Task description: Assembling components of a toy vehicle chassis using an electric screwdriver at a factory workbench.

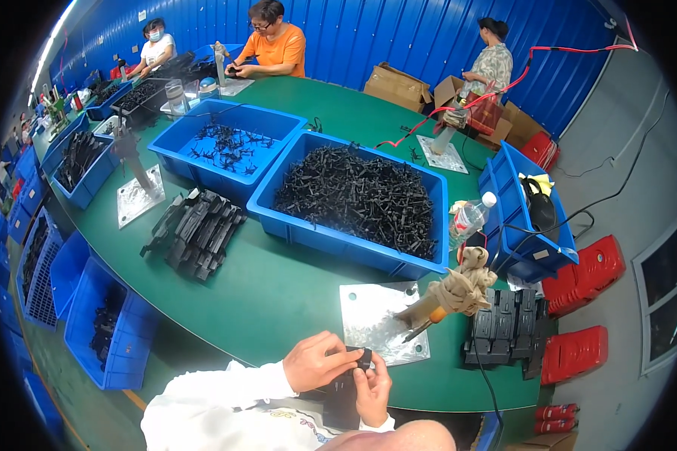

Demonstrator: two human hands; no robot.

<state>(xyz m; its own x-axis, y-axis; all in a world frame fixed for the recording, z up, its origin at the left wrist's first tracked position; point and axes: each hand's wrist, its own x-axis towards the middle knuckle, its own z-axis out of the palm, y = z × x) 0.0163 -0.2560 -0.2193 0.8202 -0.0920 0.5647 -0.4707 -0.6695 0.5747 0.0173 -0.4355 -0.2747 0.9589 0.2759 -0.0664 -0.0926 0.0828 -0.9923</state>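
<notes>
Close to the table's front edge, my left hand [316,363] and my right hand [374,392] come together, both closed on a black plastic part [364,359]. My fingers cover much of it, so its full shape is hidden. Just beyond my hands lies a shiny metal plate [365,308] with holes at its corners. A post wrapped in beige cloth [462,289] leans over that plate, and a pointed tool with an orange handle [436,314] is fixed beside it. Further off, a blue bin [338,244] is heaped with small black branched plastic pieces [353,195].
Black moulded parts are stacked at the left [203,233] and at the right [502,327]. A second blue bin [195,161] holds fewer pieces. A clear bottle [470,218] stands beside another blue bin [530,248]. A cable [489,383] hangs at the right. Several people work beyond.
</notes>
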